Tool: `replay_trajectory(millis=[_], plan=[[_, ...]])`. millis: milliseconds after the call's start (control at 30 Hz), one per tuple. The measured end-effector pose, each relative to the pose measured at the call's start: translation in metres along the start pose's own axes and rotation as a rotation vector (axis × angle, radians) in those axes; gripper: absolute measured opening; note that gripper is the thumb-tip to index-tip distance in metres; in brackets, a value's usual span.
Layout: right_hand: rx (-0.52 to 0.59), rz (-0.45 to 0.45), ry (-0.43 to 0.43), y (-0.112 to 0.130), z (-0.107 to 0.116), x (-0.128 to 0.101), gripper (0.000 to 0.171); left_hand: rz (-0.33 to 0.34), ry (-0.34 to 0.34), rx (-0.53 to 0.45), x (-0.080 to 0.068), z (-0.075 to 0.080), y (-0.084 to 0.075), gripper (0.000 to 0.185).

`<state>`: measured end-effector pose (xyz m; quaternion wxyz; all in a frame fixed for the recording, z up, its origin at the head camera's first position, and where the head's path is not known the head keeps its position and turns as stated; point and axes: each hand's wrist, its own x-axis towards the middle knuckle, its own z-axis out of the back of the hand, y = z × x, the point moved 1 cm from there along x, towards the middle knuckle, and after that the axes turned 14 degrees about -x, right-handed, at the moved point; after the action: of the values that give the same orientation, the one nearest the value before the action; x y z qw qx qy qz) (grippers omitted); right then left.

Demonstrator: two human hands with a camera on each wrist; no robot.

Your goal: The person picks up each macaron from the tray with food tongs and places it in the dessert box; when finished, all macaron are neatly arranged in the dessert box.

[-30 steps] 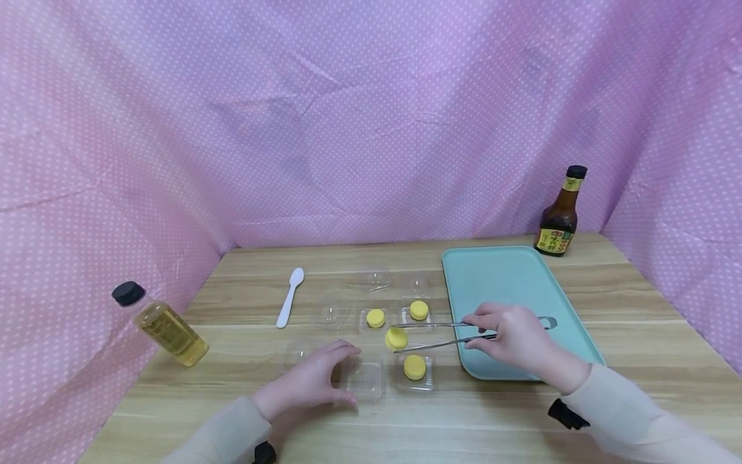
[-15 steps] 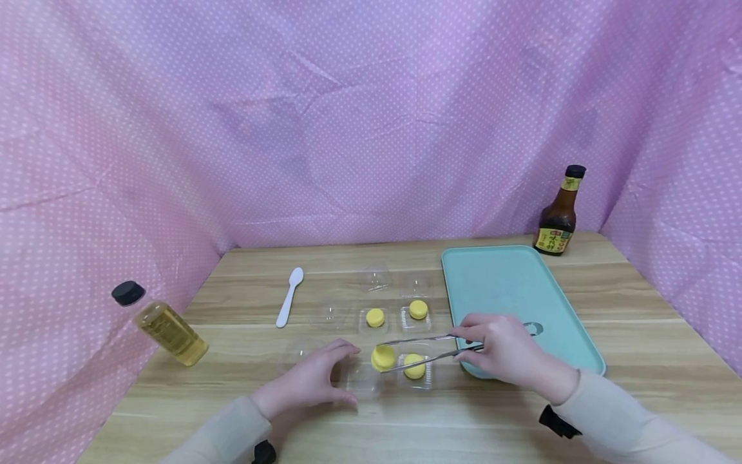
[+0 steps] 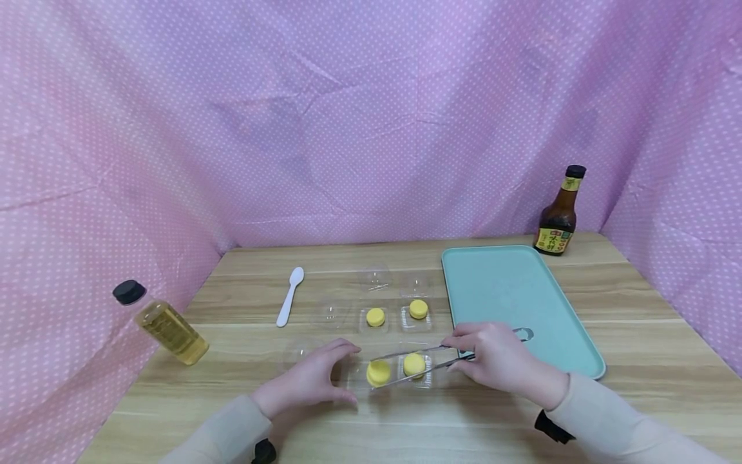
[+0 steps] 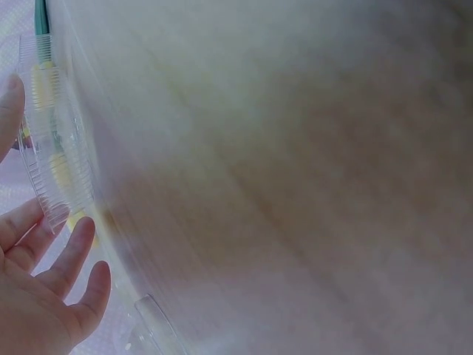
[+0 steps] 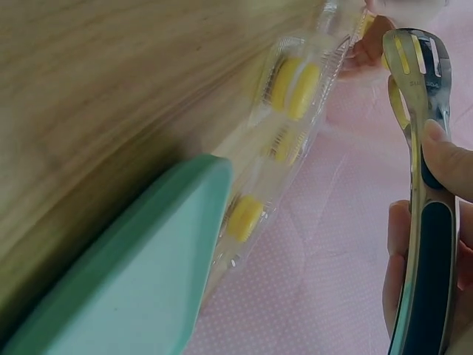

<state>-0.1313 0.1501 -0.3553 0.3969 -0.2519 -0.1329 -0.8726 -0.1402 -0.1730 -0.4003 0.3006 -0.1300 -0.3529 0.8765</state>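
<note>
My right hand [image 3: 466, 349] grips metal tongs [image 3: 433, 368] that point left. Their tips pinch a round yellow cake [image 3: 378, 372] low over a clear plastic cup [image 3: 361, 380] near the table's front. My left hand [image 3: 321, 379] rests on the table with its straight fingers touching that cup's left side; the left wrist view shows the fingers [image 4: 70, 255] beside the ribbed cup [image 4: 55, 170]. A second yellow cake [image 3: 414, 364] sits in the clear cup to the right. In the right wrist view the tongs [image 5: 420, 148] run past my fingers [image 5: 451, 166].
Two more yellow cakes [image 3: 375, 316] [image 3: 418, 309] sit in clear cups further back, with empty clear lids around them. A teal tray [image 3: 516, 283] lies to the right. A white spoon [image 3: 290, 296], an oil bottle [image 3: 165, 325] and a dark sauce bottle [image 3: 559, 212] stand around.
My right hand has carried the cake in the tongs left and down, from above the middle cups to the front-left cup. My left hand has stayed at that cup.
</note>
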Motion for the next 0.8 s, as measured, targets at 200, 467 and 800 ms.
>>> replay_trajectory(millis=[200,467,800], plan=[[-0.007,0.021,-0.022,0.002,-0.003,-0.001,0.033,-0.012,-0.002,0.004,0.0,0.0,0.0,0.078],[-0.002,0.045,-0.003,0.004,-0.009,0.0,0.032,-0.014,-0.004,0.001,0.0,0.0,-0.001,0.079],[-0.048,0.024,0.074,0.007,-0.013,0.001,0.03,0.005,-0.003,-0.001,-0.001,0.0,-0.001,0.079]])
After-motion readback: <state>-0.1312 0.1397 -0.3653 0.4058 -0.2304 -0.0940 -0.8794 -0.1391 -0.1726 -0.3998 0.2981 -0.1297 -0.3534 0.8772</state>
